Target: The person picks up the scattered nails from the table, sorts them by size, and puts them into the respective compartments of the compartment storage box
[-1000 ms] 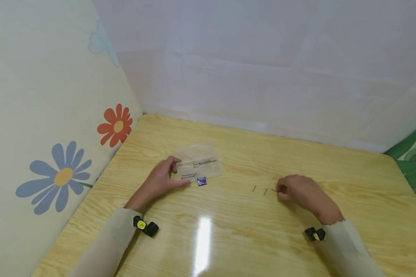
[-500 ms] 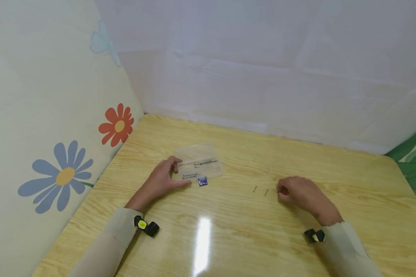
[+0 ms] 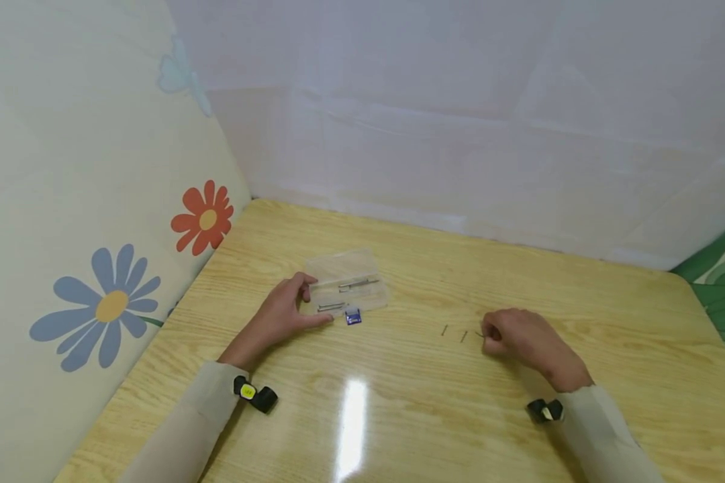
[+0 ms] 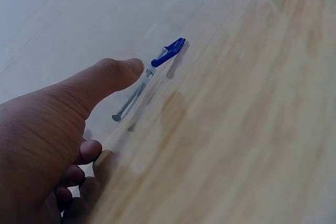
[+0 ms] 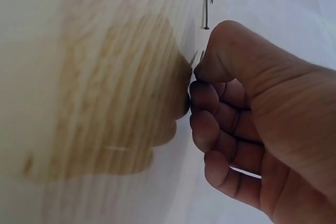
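Note:
A clear plastic case (image 3: 344,265) lies open on the table, with several long nails (image 3: 353,284) inside and a blue latch (image 3: 353,316) on its front edge. My left hand (image 3: 280,310) grips the case at its left end, thumb along the front and fingers at the back. In the left wrist view the thumb points toward the blue latch (image 4: 169,52). Off to the right, my right hand (image 3: 522,339) pinches a small nail (image 3: 479,333) between thumb and forefinger, low over the table. Its tip shows past the fingertips, while the rest is hidden.
Two small nails (image 3: 444,330) lie on the wood-grain table (image 3: 411,402), just left of my right hand. A pale cloth wall (image 3: 399,147) rises behind the table's far edge. A flower-printed wall (image 3: 97,201) borders the left side.
Both hands stay almost where they were. The right hand, still pinching the nail, has shifted very slightly. The case and loose nails have not moved.

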`<state>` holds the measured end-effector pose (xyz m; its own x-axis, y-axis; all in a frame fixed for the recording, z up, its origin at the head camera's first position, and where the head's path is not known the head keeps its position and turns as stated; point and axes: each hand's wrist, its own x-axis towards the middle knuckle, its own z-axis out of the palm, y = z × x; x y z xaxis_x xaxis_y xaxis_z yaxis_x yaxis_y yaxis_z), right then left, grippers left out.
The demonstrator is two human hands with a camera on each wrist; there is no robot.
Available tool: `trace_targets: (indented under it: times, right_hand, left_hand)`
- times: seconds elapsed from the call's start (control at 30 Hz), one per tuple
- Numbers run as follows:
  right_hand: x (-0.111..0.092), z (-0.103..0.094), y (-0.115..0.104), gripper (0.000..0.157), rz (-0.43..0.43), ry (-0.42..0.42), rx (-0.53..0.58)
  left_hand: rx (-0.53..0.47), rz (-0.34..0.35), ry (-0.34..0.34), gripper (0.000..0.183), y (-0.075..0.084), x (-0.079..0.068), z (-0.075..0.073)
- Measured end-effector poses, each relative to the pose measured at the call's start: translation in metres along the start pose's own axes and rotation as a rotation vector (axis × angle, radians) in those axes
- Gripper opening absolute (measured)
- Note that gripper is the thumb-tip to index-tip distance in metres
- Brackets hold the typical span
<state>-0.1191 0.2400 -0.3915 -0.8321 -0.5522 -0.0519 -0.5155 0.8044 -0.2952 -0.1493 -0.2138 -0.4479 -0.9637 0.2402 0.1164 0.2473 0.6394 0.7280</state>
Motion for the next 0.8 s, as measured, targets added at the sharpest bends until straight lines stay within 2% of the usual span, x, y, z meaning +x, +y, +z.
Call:
trace_targets:
  times: [0.2, 0.37, 0.53, 0.8]
  right_hand:
    - [0.002, 0.003, -0.002, 0.024, -0.030, 0.011, 0.014]
    - [0.012, 0.005, -0.010, 0.020, -0.086, 0.037, 0.006]
    - [0.031, 0.007, -0.022, 0.015, -0.124, 0.062, 0.024]
    - [0.068, 0.004, -0.045, 0.013, -0.198, 0.033, 0.077]
  left_hand:
    - [0.009, -0.007, -0.014, 0.075, -0.002, -0.002, 0.002]
    - [0.003, -0.017, -0.006, 0.075, -0.002, -0.004, 0.002]
    - [0.007, -0.018, -0.002, 0.073, -0.003, -0.003, 0.001]
    - [0.000, -0.015, 0.003, 0.073, -0.004, -0.002, 0.001]
